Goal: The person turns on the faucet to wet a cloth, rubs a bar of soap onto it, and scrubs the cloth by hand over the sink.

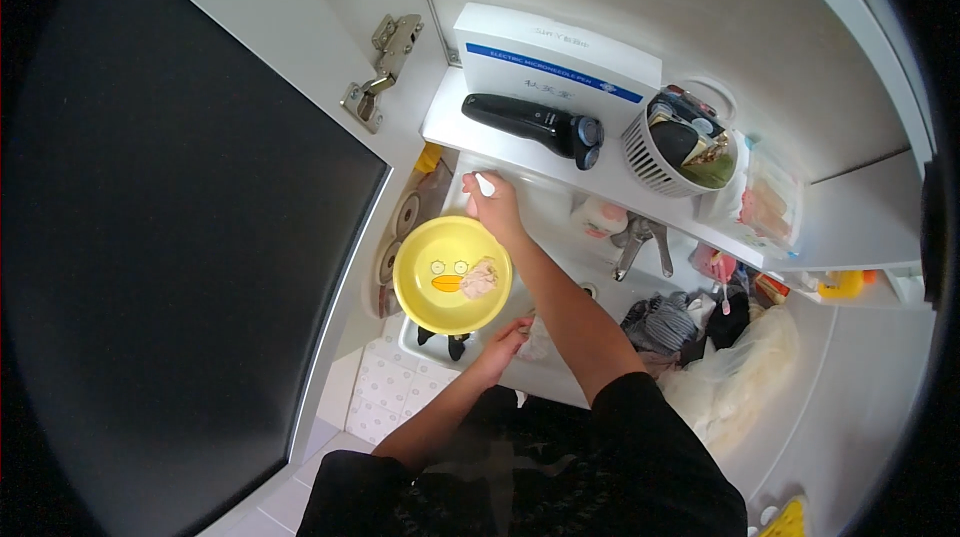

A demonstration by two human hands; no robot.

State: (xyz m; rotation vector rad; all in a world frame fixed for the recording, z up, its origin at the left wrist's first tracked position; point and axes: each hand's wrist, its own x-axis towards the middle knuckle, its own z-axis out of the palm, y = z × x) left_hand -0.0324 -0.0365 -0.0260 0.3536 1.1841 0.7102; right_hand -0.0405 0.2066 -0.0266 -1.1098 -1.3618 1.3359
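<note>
My right hand (pixel 496 209) reaches past the yellow basin (pixel 417 299) to the far left part of the sink. Its fingers are closed round a small white object (pixel 485 185), whose kind I cannot tell. Closer to me, my left hand (pixel 499 349) is low over the sink beside the basin. Those fingers are pinched together by a pale, whitish item (pixel 540 339); what they grip is too small to make out. The basin has a cartoon face inside, and a crumpled light pink cloth (pixel 480 279) lies in it.
A metal faucet (pixel 640 243) and a pump bottle (pixel 600 218) stand behind the sink (pixel 543 199). Clothes (pixel 662 325) lie at right. Above, a shelf holds a black shaver (pixel 530 122), a white box (pixel 556 59) and a basket (pixel 653 157). An open cabinet door (pixel 200 227) fills the left.
</note>
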